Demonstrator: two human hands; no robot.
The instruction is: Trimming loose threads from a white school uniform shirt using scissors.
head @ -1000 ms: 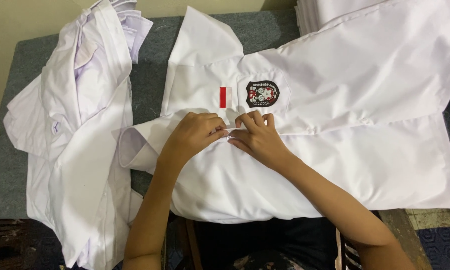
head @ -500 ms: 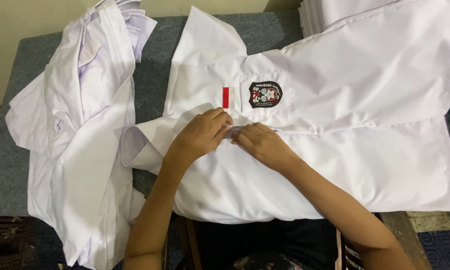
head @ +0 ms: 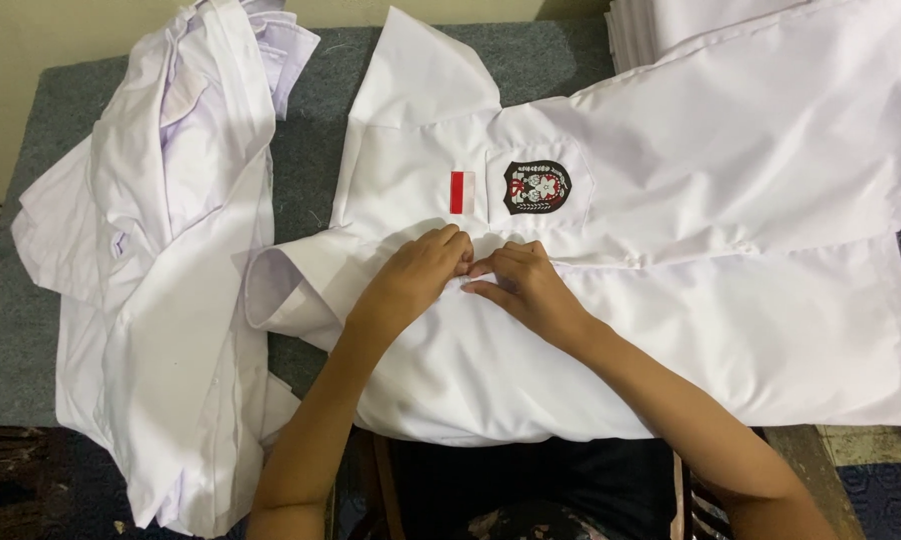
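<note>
A white shirt (head: 731, 300) lies spread sideways across a grey table (head: 561, 55), its collar toward the left. A black crest patch (head: 536, 187) sits on its chest pocket, with a small red and white flag patch (head: 458, 192) beside it. My left hand (head: 416, 275) and my right hand (head: 526, 288) meet fingertip to fingertip on the shirt's front edge just below the patches. Both pinch the fabric there. What lies under the fingertips is hidden.
A heap of other white shirts (head: 161, 270) covers the table's left side and hangs over its front edge. A stack of folded white cloth (head: 671, 20) sits at the back right. Dark floor shows below the table.
Both hands have stayed on the shirt's front edge, fingers shifting slightly. The view has drifted a little, so the shirt sits slightly lower and further right in frame.
</note>
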